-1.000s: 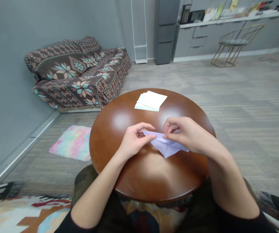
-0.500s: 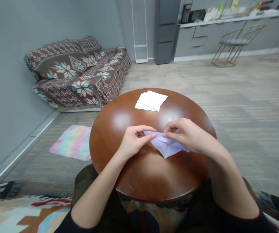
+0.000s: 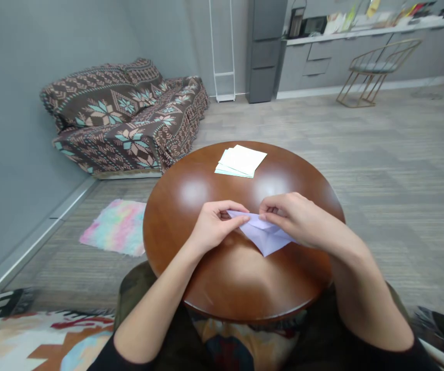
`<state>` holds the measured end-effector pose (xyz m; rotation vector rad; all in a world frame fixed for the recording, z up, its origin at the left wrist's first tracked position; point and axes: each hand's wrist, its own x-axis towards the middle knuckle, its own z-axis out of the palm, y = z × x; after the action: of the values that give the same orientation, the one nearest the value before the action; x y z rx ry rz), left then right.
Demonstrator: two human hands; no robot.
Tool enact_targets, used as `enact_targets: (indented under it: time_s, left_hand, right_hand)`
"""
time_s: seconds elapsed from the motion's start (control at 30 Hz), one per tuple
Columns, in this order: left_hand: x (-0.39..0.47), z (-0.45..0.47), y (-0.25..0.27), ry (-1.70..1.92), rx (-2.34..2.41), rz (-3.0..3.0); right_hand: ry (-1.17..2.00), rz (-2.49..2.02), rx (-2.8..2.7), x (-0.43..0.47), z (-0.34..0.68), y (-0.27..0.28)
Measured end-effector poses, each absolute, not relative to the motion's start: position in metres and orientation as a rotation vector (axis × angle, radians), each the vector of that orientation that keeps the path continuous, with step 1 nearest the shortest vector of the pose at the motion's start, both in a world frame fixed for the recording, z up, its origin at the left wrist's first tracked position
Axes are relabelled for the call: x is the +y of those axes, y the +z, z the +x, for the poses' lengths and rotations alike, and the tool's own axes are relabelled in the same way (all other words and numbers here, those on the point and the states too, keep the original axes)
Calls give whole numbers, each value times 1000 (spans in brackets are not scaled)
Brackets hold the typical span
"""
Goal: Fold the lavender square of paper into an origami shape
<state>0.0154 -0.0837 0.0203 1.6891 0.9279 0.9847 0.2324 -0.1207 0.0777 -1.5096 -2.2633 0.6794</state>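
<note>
Paper (image 3: 267, 241), purple and folded, is pinched by the fingers (image 3: 238, 223) of the left hand (image 3: 214, 225) and right hand (image 3: 293, 219), inside the surface's (image 3: 241, 296) edges; uneven pulling could skew its creases.

Our passage over the round table (image 3: 173, 221) open at left and between our forearms (image 3: 171, 283), the middle blocked by our left hand (image 3: 218, 222), right hand (image 3: 293, 216) and purple paper (image 3: 264, 239), a bare strip before the white sheets (image 3: 242, 161) beyond

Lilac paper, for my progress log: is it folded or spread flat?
Folded. The lilac paper shows creases and overlapping layers and tapers to a near point; the left hand and right hand pinch its far edge.
</note>
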Motion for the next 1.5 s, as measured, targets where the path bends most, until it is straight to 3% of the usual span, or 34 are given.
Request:
enact_targets:
  time_s: [0.4, 0.5, 0.6, 0.7, 0.87, 0.97, 1.5]
  left_hand:
    - [-84, 14, 20, 459, 867, 1693]
    - [-79, 13, 15, 550, 914, 1622]
    - [-71, 12, 10, 867, 1028, 1436]
    - [-63, 9, 5, 1100, 1063, 1248]
    - [-63, 12, 0, 1171, 1013, 1224]
    - [-68, 16, 2, 1184, 985, 1303]
    - [-85, 26, 11, 1353, 920, 1546]
  right_hand:
    - [349, -1636, -2379, -127, 220, 73]
    - [82, -1593, -2173, -124, 215, 68]
    - [-155, -1525, -1729, -118, 211, 65]
    - [56, -1435, -1484, -111, 206, 59]
    - [900, -1349, -1364, -102, 191, 42]
    - [1147, -1278, -1240, -99, 184, 35]
    - [1330, -1021, -1003, -101, 182, 22]
